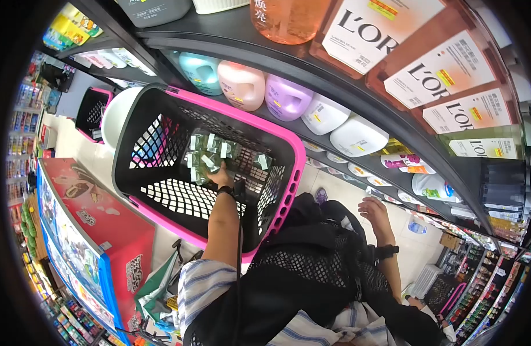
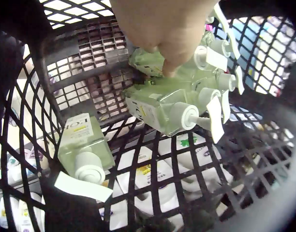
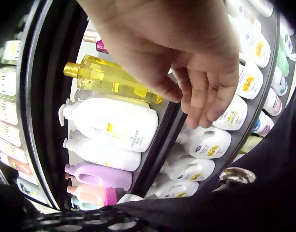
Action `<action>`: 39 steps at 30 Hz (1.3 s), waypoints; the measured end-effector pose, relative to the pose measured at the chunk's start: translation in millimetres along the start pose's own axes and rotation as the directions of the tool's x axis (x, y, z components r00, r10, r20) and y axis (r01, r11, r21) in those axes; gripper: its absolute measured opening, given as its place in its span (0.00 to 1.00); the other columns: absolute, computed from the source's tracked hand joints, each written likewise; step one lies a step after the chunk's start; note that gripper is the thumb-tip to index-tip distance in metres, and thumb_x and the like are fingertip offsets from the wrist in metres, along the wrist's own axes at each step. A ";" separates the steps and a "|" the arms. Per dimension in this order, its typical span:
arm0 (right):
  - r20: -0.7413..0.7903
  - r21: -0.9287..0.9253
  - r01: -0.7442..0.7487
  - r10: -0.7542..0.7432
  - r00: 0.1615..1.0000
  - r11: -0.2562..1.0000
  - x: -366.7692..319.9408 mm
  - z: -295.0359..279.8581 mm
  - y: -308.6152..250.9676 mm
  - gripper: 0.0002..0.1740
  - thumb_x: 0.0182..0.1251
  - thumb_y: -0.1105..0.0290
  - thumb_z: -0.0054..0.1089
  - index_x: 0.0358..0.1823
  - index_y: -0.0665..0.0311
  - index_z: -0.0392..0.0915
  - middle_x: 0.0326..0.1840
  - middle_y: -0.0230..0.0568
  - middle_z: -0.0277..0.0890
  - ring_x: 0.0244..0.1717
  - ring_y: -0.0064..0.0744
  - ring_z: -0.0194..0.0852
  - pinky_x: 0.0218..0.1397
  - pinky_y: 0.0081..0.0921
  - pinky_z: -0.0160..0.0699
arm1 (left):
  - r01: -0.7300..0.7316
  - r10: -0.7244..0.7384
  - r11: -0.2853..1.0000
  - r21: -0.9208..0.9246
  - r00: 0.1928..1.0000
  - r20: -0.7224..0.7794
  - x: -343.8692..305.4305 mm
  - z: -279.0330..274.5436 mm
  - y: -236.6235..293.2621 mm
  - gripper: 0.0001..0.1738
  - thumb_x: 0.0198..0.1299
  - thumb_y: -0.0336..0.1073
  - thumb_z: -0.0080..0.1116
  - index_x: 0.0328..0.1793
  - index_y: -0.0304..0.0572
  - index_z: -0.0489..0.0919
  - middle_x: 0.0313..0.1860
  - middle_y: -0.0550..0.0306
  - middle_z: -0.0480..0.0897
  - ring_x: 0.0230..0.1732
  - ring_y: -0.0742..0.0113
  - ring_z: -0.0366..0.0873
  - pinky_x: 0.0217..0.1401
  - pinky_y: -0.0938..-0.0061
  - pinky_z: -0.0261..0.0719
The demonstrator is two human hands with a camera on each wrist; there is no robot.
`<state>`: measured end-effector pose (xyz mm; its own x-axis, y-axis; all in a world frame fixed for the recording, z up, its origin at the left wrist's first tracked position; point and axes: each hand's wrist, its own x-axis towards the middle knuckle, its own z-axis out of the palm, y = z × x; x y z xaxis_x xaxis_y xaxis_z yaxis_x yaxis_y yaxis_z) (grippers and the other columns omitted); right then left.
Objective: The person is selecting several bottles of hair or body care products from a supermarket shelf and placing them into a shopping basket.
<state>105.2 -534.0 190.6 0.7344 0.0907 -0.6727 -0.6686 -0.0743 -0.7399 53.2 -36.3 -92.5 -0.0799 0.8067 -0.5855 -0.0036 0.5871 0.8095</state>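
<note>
My left hand reaches down into a black mesh shopping basket with a pink rim. In the left wrist view, its fingers grip a clear green pump bottle in a cluster of similar bottles, and the hand covers part of that bottle. White paper tags hang at the pump heads. Apart from the cluster, another green pump bottle sits toward the basket's near end. My right hand hangs beside the shelves with nothing in it, fingers loosely bent in front of white bottles.
Shelves of toiletries run along the right, with a lilac jug, a pink jug and large pump bottles above. A red display stand is at the left. Past the basket's far end are a white round object and another basket.
</note>
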 end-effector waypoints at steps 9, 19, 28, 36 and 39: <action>0.615 -0.558 0.118 0.314 0.724 0.821 7.5 27.1 -22.1 0.21 0.67 0.62 0.52 0.55 0.69 0.77 0.49 0.33 0.79 0.51 0.23 0.72 0.58 0.23 0.69 | -0.873 -0.215 -0.053 0.485 0.484 0.848 -32.9 -16.9 83.8 0.16 0.59 0.31 0.54 0.54 0.41 0.78 0.53 0.39 0.80 0.55 0.43 0.78 0.56 0.58 0.77; 0.766 -0.518 0.278 0.295 0.571 0.809 72.2 -34.7 35.2 0.21 0.64 0.66 0.50 0.56 0.67 0.76 0.49 0.35 0.77 0.47 0.25 0.70 0.50 0.23 0.70 | -0.825 -0.574 -0.242 0.511 0.546 0.610 -56.9 28.8 158.1 0.16 0.59 0.47 0.55 0.37 0.43 0.84 0.30 0.49 0.85 0.30 0.56 0.84 0.35 0.62 0.80; 0.523 -0.550 0.638 -0.374 0.766 0.540 7.7 -108.1 -58.5 0.15 0.68 0.59 0.55 0.44 0.64 0.79 0.37 0.44 0.81 0.39 0.38 0.80 0.44 0.31 0.77 | -0.993 -0.245 0.119 -0.017 -0.046 0.968 -441.2 22.1 282.7 0.13 0.62 0.35 0.58 0.47 0.34 0.83 0.38 0.44 0.85 0.38 0.56 0.84 0.44 0.68 0.79; 0.534 -0.490 0.785 -0.582 0.614 0.379 -40.2 -171.1 -79.1 0.15 0.69 0.59 0.54 0.45 0.64 0.76 0.38 0.48 0.80 0.39 0.47 0.79 0.42 0.36 0.76 | -0.792 0.648 -0.060 -0.608 -0.494 0.580 -647.9 62.2 202.6 0.25 0.53 0.23 0.64 0.59 0.35 0.74 0.54 0.47 0.79 0.51 0.55 0.78 0.53 0.68 0.76; 0.533 -0.525 0.752 -0.535 0.656 0.398 -40.4 -188.1 -62.3 0.17 0.69 0.57 0.53 0.47 0.64 0.75 0.38 0.49 0.80 0.39 0.49 0.79 0.41 0.38 0.76 | -0.846 0.779 -0.218 -0.487 -0.451 0.435 -694.0 86.8 190.0 0.31 0.54 0.27 0.66 0.65 0.34 0.70 0.61 0.45 0.73 0.58 0.51 0.73 0.56 0.67 0.74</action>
<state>139.2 -719.8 262.7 0.7768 0.6283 -0.0417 0.3474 -0.4829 -0.8038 194.5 -478.8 463.8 0.4667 0.1223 0.8759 -0.4172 -0.8429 0.3399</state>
